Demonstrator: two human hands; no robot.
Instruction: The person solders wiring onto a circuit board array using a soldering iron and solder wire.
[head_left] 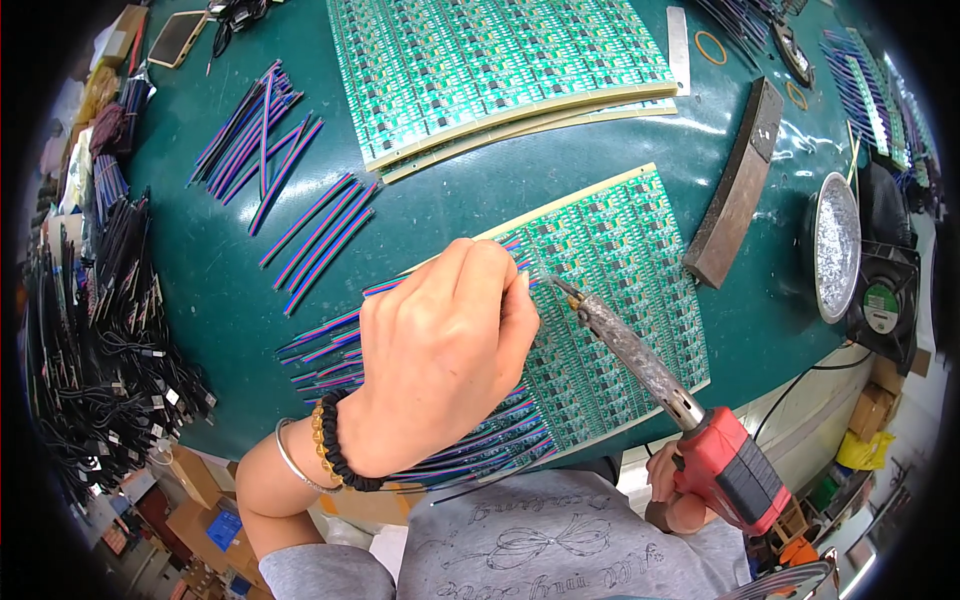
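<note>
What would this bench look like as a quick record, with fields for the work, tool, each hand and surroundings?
Work: green circuit-board panel on a green table; striped wires run off its left side
Tool: soldering iron, red-and-black handle, tip by the panel
Right hand: gripping the handle
Left hand: over the wires, fingers near the tip; what they pinch is unclear
Surroundings: stacked panels, loose wires, brown bar, square fan

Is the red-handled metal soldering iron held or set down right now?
Held: the right hand grips the red-handled metal soldering iron, its tip close to the rectangular green circuit board.
</note>
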